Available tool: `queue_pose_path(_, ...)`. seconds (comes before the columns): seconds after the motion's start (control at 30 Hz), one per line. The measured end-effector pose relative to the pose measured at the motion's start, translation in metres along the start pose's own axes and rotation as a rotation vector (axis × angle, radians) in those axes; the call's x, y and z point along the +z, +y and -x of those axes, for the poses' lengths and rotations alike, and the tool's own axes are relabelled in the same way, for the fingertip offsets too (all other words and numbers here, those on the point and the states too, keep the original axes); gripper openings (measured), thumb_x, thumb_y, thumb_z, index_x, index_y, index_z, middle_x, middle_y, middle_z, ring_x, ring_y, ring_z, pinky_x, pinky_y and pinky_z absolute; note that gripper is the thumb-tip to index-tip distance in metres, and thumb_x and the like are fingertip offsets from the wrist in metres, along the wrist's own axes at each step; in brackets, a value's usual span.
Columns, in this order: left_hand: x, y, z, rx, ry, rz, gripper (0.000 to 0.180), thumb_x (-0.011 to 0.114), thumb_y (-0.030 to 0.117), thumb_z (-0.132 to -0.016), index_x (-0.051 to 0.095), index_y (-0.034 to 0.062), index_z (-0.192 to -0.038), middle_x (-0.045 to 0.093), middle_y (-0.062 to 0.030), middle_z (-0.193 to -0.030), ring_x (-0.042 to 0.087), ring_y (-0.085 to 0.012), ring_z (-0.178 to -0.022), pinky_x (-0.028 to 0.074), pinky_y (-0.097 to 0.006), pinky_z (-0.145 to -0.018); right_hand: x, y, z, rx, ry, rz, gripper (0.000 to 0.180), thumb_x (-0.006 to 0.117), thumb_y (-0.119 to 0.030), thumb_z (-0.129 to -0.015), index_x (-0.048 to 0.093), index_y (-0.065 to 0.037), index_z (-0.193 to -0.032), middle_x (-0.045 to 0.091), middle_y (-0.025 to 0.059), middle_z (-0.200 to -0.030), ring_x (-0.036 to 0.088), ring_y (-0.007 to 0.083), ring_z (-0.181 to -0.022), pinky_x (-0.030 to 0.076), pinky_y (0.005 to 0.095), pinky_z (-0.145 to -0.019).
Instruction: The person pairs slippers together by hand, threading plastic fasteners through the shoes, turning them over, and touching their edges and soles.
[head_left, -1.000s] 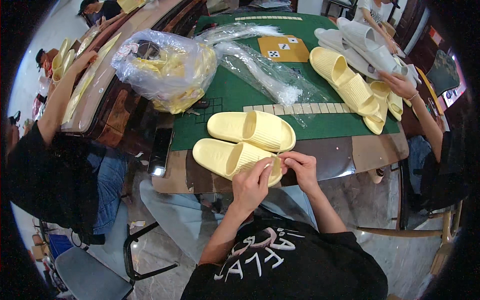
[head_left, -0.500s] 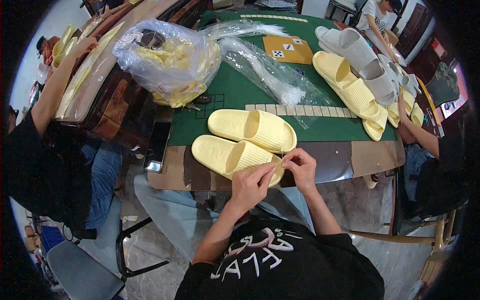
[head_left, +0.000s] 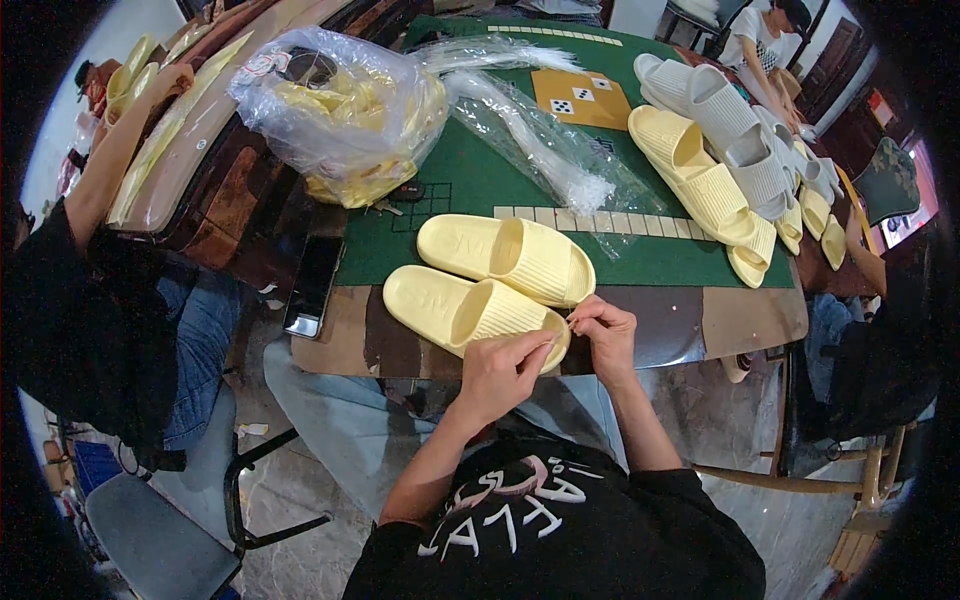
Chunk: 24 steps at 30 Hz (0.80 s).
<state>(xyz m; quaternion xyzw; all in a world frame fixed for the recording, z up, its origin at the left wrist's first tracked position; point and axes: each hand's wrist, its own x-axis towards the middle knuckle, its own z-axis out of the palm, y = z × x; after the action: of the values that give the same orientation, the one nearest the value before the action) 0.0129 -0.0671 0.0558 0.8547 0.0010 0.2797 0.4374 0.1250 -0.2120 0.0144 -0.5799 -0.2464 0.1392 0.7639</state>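
Near yellow foam slide (head_left: 470, 310) lies long axis left-right, ribbed strap. Left hand (head_left: 505, 372) and right hand (head_left: 603, 335) pinch its right end, probably a tag.

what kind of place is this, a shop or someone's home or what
Probably a small informal workshop for packing footwear, set up at a green-topped games table. Rows of loose yellow and grey slides, a clear bag of yellow pieces, and both hands, left hand and right hand, on a pale yellow slide.

Head-worn fisheye looks steeply down, close over the table (head_left: 740, 310).
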Motion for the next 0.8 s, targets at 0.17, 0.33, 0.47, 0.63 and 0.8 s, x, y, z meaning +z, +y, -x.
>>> queue_pose_path(0.17,-0.0013,0.0016,-0.0002,-0.015,-0.021,0.002,0.014,0.066,0.009,-0.081,0.070,0.0048,-0.093,0.066,-0.0106,-0.069,0.060,-0.0182,-0.051,0.045,-0.029,-0.048,-0.0003,0.0011,-0.0004,-0.003,-0.019,-0.018,0.007,0.065,0.004,-0.075,0.068,0.002,-0.081,0.061,0.0038,-0.076,0.054,0.0094,-0.071,0.042,0.0217,-0.064)
queue_pose_path(0.33,-0.0006,0.0000,0.0001,-0.005,-0.033,-0.021,0.014,0.066,0.011,-0.081,0.070,0.0049,-0.093,0.068,-0.0110,-0.074,0.061,-0.0183,-0.051,0.047,-0.029,-0.049,0.0006,-0.0004,-0.0004,0.019,-0.029,-0.020,0.009,0.064,0.006,-0.075,0.068,0.002,-0.081,0.061,0.0038,-0.076,0.054,0.0090,-0.070,0.041,0.0210,-0.063)
queue_pose_path(0.47,-0.0003,-0.0002,0.0004,-0.006,-0.029,-0.013,0.014,0.066,0.012,-0.081,0.071,0.0050,-0.093,0.069,-0.0112,-0.075,0.061,-0.0194,-0.052,0.048,-0.030,-0.050,0.0009,-0.0029,-0.0005,0.060,-0.034,0.002,0.010,0.063,0.007,-0.075,0.069,0.002,-0.081,0.062,0.0043,-0.077,0.054,0.0091,-0.070,0.041,0.0207,-0.063)
queue_pose_path(0.63,-0.0003,-0.0001,0.0006,-0.007,-0.036,-0.020,0.014,0.066,0.011,-0.081,0.071,0.0050,-0.092,0.069,-0.0115,-0.076,0.062,-0.0199,-0.052,0.048,-0.030,-0.050,0.0012,-0.0027,-0.0008,0.047,-0.047,-0.016,0.009,0.063,0.006,-0.075,0.068,0.002,-0.081,0.062,0.0047,-0.078,0.054,0.0092,-0.071,0.041,0.0209,-0.064)
queue_pose_path(0.8,-0.0010,0.0012,0.0000,-0.007,-0.044,-0.023,0.014,0.066,0.010,-0.081,0.071,0.0056,-0.093,0.069,-0.0112,-0.075,0.062,-0.0199,-0.052,0.047,-0.030,-0.050,0.0008,-0.0024,-0.0006,0.039,-0.055,-0.035,0.009,0.063,0.006,-0.076,0.068,0.002,-0.082,0.062,0.0050,-0.081,0.054,0.0092,-0.072,0.042,0.0208,-0.064)
